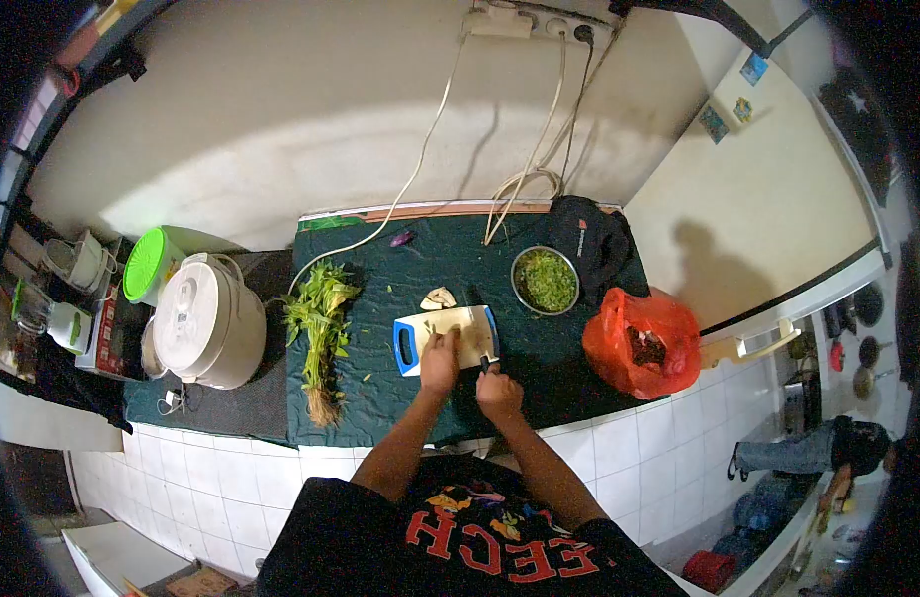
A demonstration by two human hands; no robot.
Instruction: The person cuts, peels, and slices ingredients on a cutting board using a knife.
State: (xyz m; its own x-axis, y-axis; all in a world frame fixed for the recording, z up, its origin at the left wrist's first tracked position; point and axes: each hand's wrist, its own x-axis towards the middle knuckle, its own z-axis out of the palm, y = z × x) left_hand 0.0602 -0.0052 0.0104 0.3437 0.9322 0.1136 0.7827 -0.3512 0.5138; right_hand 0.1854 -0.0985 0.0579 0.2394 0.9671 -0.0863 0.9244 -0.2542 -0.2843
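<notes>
A: Dark green cloth over a low white-tiled counter, cream wall behind with cables hanging from a socket strip. What's in hand?

B: Looks like chopping. The cutting board, white with blue ends, lies at the centre; the left hand presses down on a small pale piece on it, fingers curled close over it.

A: And the other?

B: The right hand, at 5 o'clock from the board, is closed round a dark knife handle; the blade I can't make out. Both forearms reach straight forward, elbows bent.

A: Around it?

B: Steel bowl of chopped greens at 2 o'clock, leafy bunch at 9, red bag at 3. I'd judge the next cut needs the left fingertips tucked clear.
</notes>
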